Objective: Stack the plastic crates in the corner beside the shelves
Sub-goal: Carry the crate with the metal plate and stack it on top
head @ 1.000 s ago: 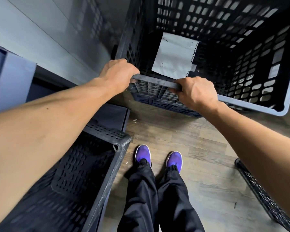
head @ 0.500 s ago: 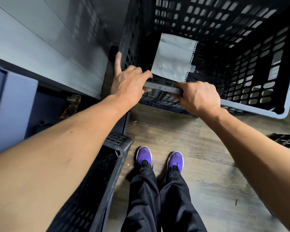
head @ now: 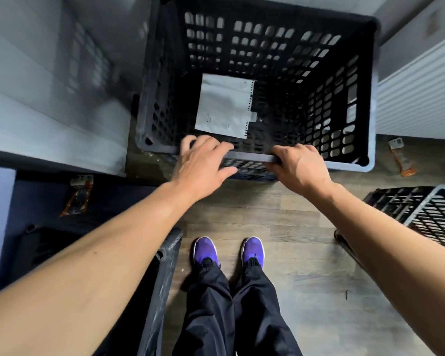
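Here's the big black plastic crate [head: 267, 47], upright, tucked far into the corner, grey panelling [head: 49, 119] on its left and a pale ribbed wall [head: 421, 98] on its right. It's sitting on another latticed crate [head: 252, 173], whose edge peeks out just under the near side. A sheet of torn white paper [head: 222, 109] lies flat on the bottom inside.

Right hand [head: 299, 168]: fingers wrapped round the near rim, firm grip. Left hand [head: 203, 165]: fingers stretched out and spread, lying loose over the same rim, not clasping it.

Purple shoes [head: 204, 250] are planted on the wooden floor [head: 293, 240]. One more black crate [head: 421, 211] lies tilted at the right, another [head: 162, 278] near left.
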Available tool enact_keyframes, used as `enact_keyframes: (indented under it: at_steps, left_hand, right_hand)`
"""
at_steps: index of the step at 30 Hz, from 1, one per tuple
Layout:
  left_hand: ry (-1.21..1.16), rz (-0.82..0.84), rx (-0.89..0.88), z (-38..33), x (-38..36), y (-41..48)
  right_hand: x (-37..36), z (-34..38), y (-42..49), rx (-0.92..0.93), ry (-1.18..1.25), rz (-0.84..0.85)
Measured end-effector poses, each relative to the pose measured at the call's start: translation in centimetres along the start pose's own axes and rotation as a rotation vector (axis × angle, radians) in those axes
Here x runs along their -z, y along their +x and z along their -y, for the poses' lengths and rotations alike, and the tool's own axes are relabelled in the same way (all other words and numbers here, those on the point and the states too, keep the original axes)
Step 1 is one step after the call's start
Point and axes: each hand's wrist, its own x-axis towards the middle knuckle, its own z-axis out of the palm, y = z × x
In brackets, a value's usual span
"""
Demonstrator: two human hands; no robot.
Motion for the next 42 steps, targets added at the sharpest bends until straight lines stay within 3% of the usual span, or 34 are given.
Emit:
enact_keyframes:
  at_steps: [6,15,22,29,34,42]
  left_hand:
    - [-0.06,-0.033,0.073,-5.1,-2.3,1.4]
    - [0.069,0.006,0.114,-5.6,-2.5,1.7]
    - [-0.045,0.034,0.161,-7.7,-1.9,1.9]
    - [-0.131,-0.081,0.089,-16.9,-3.1,1.7]
    - [-0.13,-0.066,0.012,-25.8,-5.6,2.1]
    - [-0.078,0.142,-0.155,-38.2,-10.5,2.2]
  right_hand:
    - [-0.6,-4.9,-5.1,-0.268,0.106,-0.149]
    - [1.0,-5.8,-4.3,-0.259,0.191,0.071]
    - [1.8,-6.3,-4.8,-0.221,0.3,0.072]
    - [2.4,-9.4,-8.7,-0.044,0.443,-0.013]
    - [2.7,-14.6,-14.5,-0.141,0.517,-0.09]
    - [-0.9,-26.0,-27.2,-0.418,0.541,0.032]
